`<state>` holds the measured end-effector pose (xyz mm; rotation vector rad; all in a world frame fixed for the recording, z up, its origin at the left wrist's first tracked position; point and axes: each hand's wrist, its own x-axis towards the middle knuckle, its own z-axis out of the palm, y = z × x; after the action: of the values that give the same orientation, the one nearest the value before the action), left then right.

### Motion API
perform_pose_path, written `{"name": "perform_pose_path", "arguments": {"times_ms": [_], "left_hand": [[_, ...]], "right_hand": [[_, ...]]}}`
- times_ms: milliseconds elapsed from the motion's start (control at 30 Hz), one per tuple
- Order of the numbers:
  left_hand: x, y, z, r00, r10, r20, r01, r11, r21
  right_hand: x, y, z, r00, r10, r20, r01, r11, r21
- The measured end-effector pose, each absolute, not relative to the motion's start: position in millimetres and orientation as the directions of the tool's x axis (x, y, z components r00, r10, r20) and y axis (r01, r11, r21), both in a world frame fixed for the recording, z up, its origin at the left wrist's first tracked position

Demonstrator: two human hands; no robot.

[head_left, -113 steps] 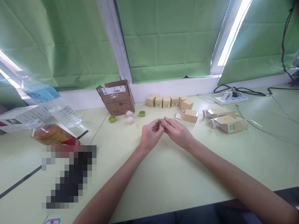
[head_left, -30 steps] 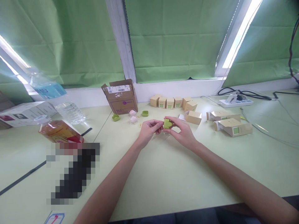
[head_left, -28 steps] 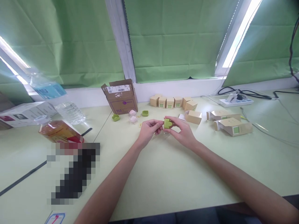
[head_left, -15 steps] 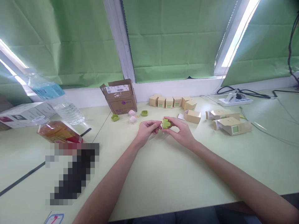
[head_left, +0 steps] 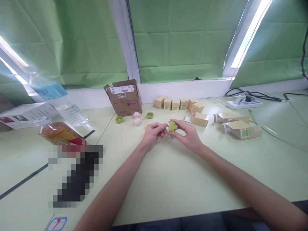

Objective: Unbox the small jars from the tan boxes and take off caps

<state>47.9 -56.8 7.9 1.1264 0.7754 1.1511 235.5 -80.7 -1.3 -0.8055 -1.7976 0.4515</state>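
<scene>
Between finger and thumb, my right hand (head_left: 189, 137) grips a small green plastic case (head_left: 172, 126) above the table. Its exact kind does not show clearly. My left hand (head_left: 153, 136) is closed in a pinch at the left edge of this case; whatever lies between those fingertips is too small to make out. Beyond my hands, a green open-topped piece (head_left: 149, 115) and another green piece (head_left: 119, 119) lie on the table. Two pale pink round pieces (head_left: 137, 121) in clear plastic sit between them.
Several small cardboard boxes (head_left: 175, 105) line the back, with an opened one (head_left: 200, 119) nearer and flattened cartons (head_left: 242, 130) at right. A brown carton (head_left: 127, 99) stands back left. Bottles (head_left: 63, 134) lean at left. A power strip (head_left: 244, 104) and cables lie back right.
The whole view has shifted slightly. Both hands keep nearly the same hold, and the green case in my right hand appears turned a little.
</scene>
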Motion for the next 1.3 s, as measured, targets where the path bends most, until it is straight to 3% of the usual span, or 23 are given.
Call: {"name": "perform_pose_path", "arguments": {"times_ms": [1300], "left_hand": [[56.2, -61.0, 9.0, 0.272, 0.962, -0.001, -0.405, 0.115, 0.907]], "right_hand": [[236.5, -81.5, -4.0, -0.239, 0.682, 0.691, 0.337, 0.725, -0.600]]}}
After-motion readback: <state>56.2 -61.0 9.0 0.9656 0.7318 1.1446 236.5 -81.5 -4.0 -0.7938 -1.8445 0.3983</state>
